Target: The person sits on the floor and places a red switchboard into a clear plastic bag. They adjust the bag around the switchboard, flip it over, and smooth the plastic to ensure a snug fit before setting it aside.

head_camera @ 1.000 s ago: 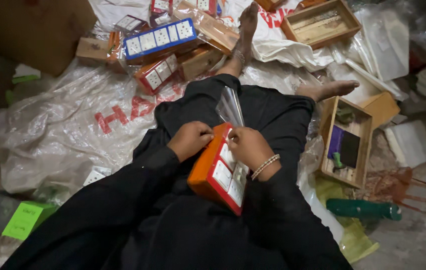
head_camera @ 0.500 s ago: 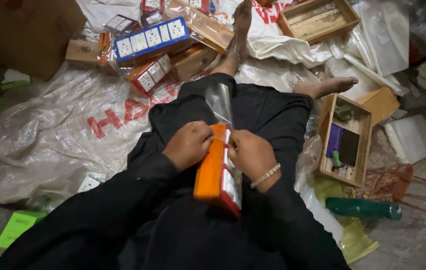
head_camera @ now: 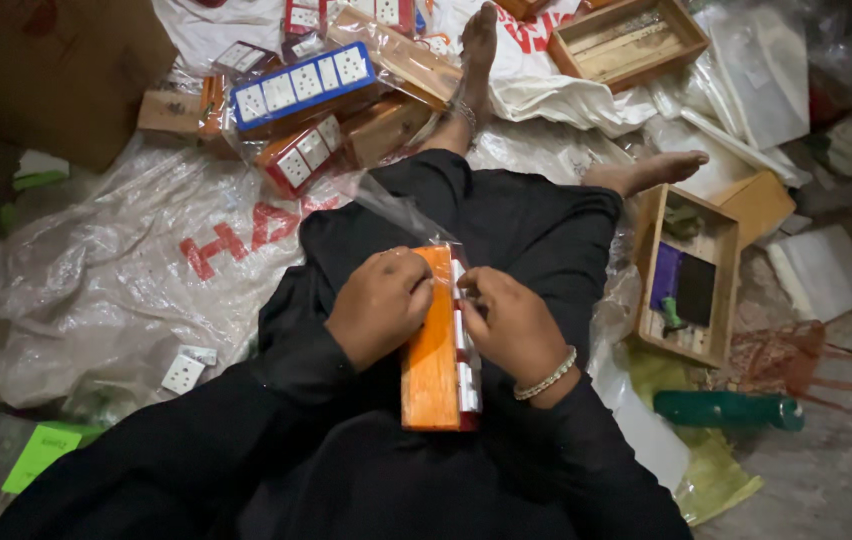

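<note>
Here, left hand (head_camera: 379, 305), right hand (head_camera: 512, 325) gripping orange switch box (head_camera: 433, 350).

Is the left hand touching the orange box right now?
Touching. The head view shows the left hand wrapped against the orange box, its fingers pressed on the box's upper edge with no gap. The right hand grips the opposite side.

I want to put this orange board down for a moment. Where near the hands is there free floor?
Freest is the clear plastic sheet left of the left hand, between the cardboard box and a loose white socket. Ahead it is crowded: the blue socket board and packed boards. Right of the right hand, the wooden tray and green bottle fill the floor.
</note>
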